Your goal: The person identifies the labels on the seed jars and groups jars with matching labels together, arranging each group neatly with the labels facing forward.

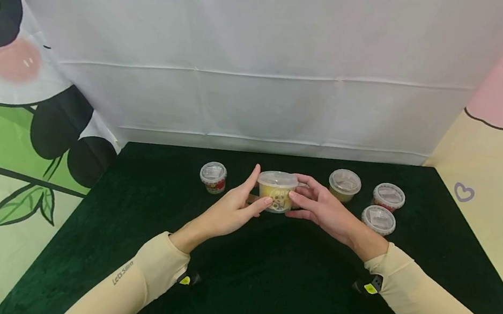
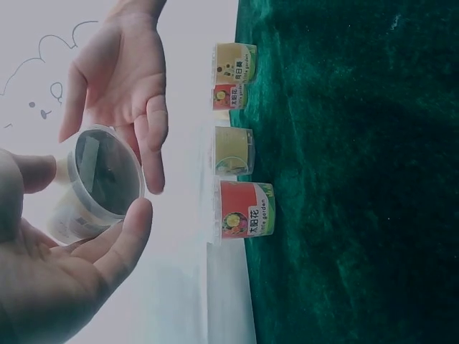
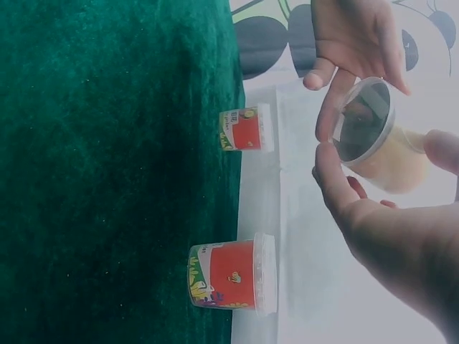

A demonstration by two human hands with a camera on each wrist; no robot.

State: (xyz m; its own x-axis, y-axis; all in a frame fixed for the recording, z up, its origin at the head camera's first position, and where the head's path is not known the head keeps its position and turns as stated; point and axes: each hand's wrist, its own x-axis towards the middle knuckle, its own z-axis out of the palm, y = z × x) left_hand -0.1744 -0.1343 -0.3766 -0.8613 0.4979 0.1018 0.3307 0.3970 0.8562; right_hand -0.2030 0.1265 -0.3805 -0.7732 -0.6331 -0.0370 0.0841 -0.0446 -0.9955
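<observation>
A clear-lidded plastic cup with a yellow printed label (image 1: 277,192) is held between both hands, upright above the green cloth. My left hand (image 1: 230,209) grips its left side, thumb across the front; the left wrist view shows these fingers (image 2: 118,251) around its lower edge. My right hand (image 1: 322,206) holds the right side, with fingers and thumb about the wall. The cup's dark underside (image 3: 364,122) faces the right wrist camera. Nearest to the left hand stands a small red-labelled cup (image 1: 213,178), apart from it.
Beyond the right hand stand a yellow-labelled cup (image 1: 343,186), a red-labelled cup (image 1: 389,196) and another lidded cup (image 1: 378,220) in front of it, partly behind the right forearm. Dark green cloth (image 1: 260,294) covers the table. A white sheet (image 1: 264,72) hangs behind.
</observation>
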